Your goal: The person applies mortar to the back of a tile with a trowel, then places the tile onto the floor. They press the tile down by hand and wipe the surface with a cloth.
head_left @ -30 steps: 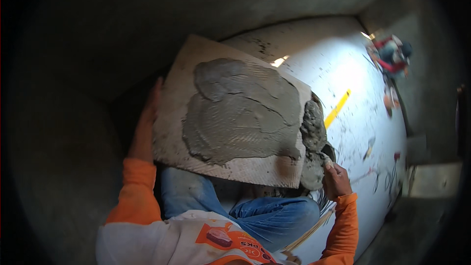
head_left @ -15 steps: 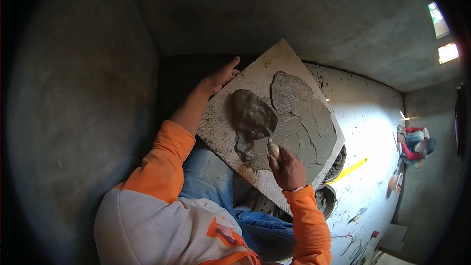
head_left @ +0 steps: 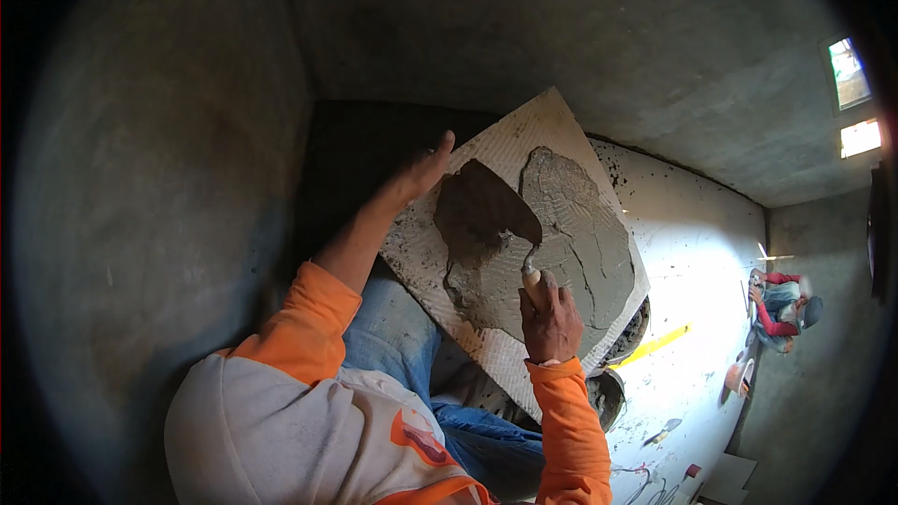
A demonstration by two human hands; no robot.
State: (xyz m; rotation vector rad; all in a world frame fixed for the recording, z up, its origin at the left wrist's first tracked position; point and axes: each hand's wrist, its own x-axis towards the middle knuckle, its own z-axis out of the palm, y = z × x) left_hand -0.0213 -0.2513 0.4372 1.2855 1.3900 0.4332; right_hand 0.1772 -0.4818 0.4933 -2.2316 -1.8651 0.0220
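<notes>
A large square tile [head_left: 528, 122] with a ridged back is tilted over my lap, one corner pointing away. Grey mortar [head_left: 589, 243] covers much of its middle and right part in a rough, cracked layer. My right hand [head_left: 552, 323] is closed round the wooden handle of a trowel [head_left: 482, 201]. The broad dark blade lies over the left part of the mortar, with wet mortar at its lower edge. At the tile's upper left edge, my left hand [head_left: 426, 171] supports it with the thumb pointing up; the other fingers are largely hidden behind the edge.
Buckets with mortar [head_left: 608, 397] stand partly under the tile's right side. A yellow bar [head_left: 655, 346] lies on the pale floor [head_left: 697, 262]. Farther right are a small trowel [head_left: 664, 431], an orange-brown container [head_left: 739, 377] and a crouching person [head_left: 781, 309]. Grey walls [head_left: 168, 178] close in left and ahead.
The trowel blade has turned and tilted, its handle shifting slightly right. My left thumb has lifted away from the tile's edge. The whole view has shifted a little.
</notes>
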